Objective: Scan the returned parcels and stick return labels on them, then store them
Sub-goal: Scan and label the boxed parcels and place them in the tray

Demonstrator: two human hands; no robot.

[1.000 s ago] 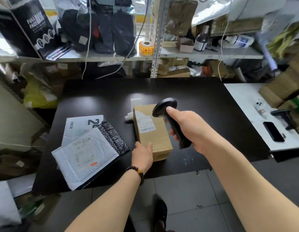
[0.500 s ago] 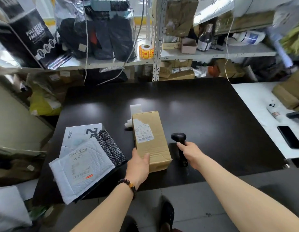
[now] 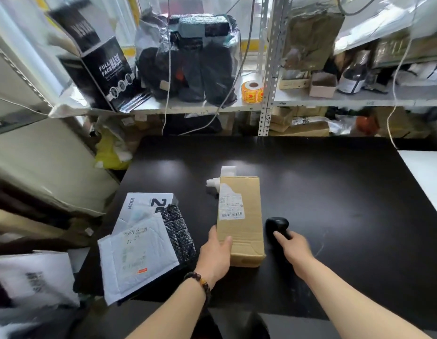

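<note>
Gripping the brown cardboard parcel [image 3: 239, 216], the left hand [image 3: 216, 255] steadies it while the right hand [image 3: 294, 249] clasps the black handheld scanner [image 3: 277, 224] on the black table [image 3: 335, 192]; sticking the return label seems next.

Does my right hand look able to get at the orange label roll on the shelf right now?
Probably, after letting go: the right hand is on the barcode scanner. The label roll stands uncovered at the shelf edge, but beyond the black table, so likely a long stretch.
</note>
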